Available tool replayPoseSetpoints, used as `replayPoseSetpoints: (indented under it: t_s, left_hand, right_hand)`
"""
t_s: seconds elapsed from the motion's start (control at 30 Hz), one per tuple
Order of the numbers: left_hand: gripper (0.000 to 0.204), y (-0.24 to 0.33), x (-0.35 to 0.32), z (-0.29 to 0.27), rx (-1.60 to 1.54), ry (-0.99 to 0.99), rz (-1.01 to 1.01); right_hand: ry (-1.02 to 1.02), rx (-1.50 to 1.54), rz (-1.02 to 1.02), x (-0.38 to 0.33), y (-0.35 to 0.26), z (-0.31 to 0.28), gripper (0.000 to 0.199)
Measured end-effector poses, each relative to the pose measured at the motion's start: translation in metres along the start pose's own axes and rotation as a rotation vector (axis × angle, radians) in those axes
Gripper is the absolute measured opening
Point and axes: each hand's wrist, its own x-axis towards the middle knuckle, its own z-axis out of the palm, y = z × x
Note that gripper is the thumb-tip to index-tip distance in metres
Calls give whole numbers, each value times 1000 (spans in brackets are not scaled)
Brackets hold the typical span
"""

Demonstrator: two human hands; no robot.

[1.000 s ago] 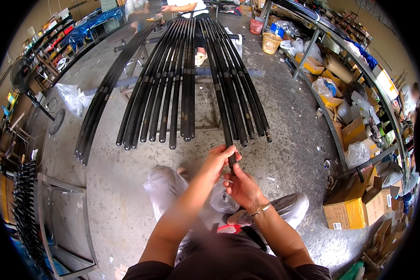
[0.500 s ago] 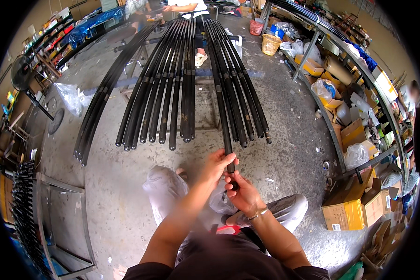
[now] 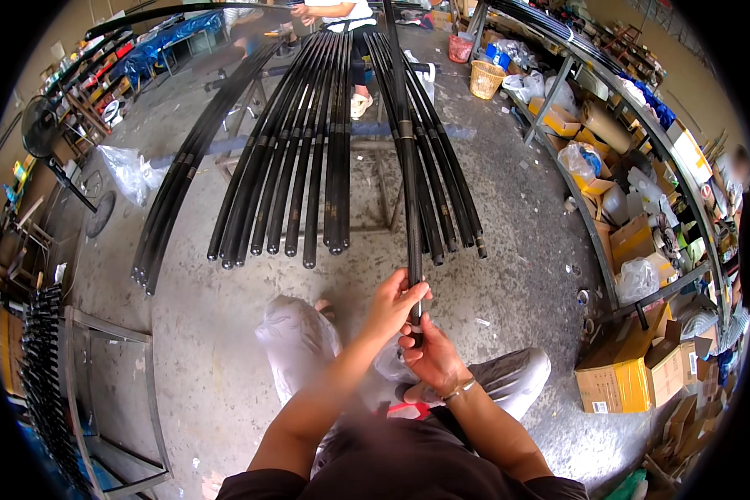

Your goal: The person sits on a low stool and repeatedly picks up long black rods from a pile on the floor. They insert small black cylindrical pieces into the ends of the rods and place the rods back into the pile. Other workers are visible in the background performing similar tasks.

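Note:
A long black rod (image 3: 410, 200) runs from my hands up past the top edge of the head view. My left hand (image 3: 398, 302) is closed around it near its lower end, thumb along the near side. Just below, my right hand (image 3: 435, 357) has its fingers curled around the butt end, which the fingers partly hide. The held rod passes over the right-hand group of similar black rods (image 3: 446, 196). More black rods (image 3: 296, 183) lie side by side in the middle, and another bunch (image 3: 173, 200) lies at the left, blurred toward its far end.
A metal stand (image 3: 383, 192) is under the rods. Across from me is a person in a white top (image 3: 342, 12). Shelving (image 3: 575, 179) with boxes and bags lines the right, a cardboard box (image 3: 612, 375) below it. A fan (image 3: 42, 133) and metal frame (image 3: 112, 329) are at left.
The held rod's far end has risen above the other rods, and both hands keep their grip near its butt. Another long black rod has come into view across the top left.

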Motion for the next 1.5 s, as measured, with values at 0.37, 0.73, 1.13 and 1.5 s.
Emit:
replayPoseSetpoints:
  t_s: [0.37, 0.73, 1.13, 1.5]
  left_hand:
    - [20, 3, 33, -4, -267, 5, 1]
    - [39, 14, 82, -17, -8, 160, 85]
    - [30, -48, 77, -75, -1225, 184, 197]
    - [37, -28, 47, -42, -1127, -161, 114]
  right_hand:
    - [-50, -49, -57, -6, -9, 14, 34]
    - [24, -229, -64, -13, -7, -4, 23]
    - [-18, -131, -4, -12, -7, -10, 30]
    - [-6, -282, -31, -13, -9, -3, 29]
